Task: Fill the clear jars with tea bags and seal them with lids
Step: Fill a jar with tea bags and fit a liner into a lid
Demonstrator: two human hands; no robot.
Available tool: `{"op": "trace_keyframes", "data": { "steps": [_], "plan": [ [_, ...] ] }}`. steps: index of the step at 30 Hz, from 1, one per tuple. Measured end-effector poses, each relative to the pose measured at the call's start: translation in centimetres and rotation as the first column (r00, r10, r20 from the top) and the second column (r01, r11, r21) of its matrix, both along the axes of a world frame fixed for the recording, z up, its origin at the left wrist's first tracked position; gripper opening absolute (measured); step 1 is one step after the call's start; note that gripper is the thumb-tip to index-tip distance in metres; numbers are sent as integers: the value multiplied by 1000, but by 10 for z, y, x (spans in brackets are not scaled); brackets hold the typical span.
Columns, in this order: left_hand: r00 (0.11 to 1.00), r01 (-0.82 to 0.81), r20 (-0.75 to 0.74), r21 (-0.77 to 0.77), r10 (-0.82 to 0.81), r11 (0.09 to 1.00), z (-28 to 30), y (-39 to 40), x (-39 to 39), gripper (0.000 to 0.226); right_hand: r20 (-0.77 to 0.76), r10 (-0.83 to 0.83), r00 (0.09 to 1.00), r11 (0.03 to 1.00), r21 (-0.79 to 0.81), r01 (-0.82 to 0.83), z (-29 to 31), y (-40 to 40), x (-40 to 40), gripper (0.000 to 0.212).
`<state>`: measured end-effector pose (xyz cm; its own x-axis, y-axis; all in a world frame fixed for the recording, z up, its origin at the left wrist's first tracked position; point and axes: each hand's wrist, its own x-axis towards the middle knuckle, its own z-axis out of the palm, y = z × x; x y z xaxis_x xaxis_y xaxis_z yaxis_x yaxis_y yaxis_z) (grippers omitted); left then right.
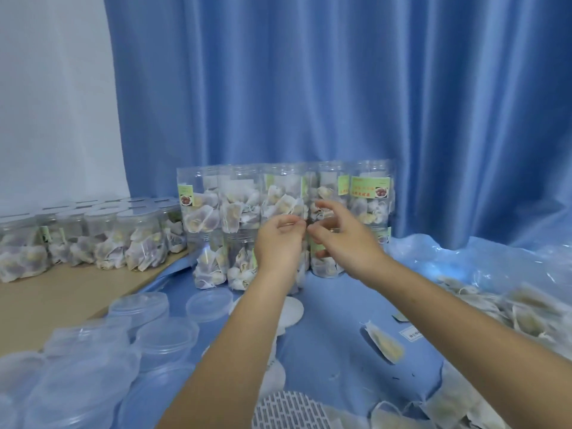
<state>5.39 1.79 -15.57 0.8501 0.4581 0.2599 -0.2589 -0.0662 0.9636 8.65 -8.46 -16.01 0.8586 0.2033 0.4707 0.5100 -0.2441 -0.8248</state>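
Note:
Clear jars (238, 199) filled with tea bags stand in a two-tier stack in front of the blue curtain. Both my hands are raised to the stack's middle, where the upper row meets the lower jars (213, 261). My left hand (280, 243) has its fingers curled at that seam; anything between them is hidden. My right hand (343, 239) is beside it, thumb and fingers spread in a loose curve before a jar, with nothing plainly held. Loose tea bags (532, 311) lie heaped at the right, and a single tea bag (385, 343) rests on the blue cloth. Clear lids (167, 335) are piled at lower left.
More lidded jars of tea bags (102, 236) sit on a tan surface at the left. White round discs (292, 311) lie on the cloth under my left forearm. A white slotted object (291, 410) is at the bottom edge. Crinkled plastic sheet (464, 261) covers the right side.

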Motion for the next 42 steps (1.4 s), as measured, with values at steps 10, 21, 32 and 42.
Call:
{"op": "trace_keyframes", "data": {
  "steps": [10,21,32,42],
  "plan": [
    [965,206,-228,363,-128,909,35,71,63,45,109,-206,972,944,-239,227,48,59,106,91],
    [979,171,-136,144,-151,975,41,94,78,55,361,-267,893,936,-122,329,44,55,102,49],
    [970,223,-162,289,-182,931,36,18,31,75,293,-120,949,953,-233,193,31,-14,24,50],
    [976,146,-184,165,-115,976,-46,-23,-11,85,229,-73,971,975,-189,118,-49,-48,-18,56]
  ]
}}
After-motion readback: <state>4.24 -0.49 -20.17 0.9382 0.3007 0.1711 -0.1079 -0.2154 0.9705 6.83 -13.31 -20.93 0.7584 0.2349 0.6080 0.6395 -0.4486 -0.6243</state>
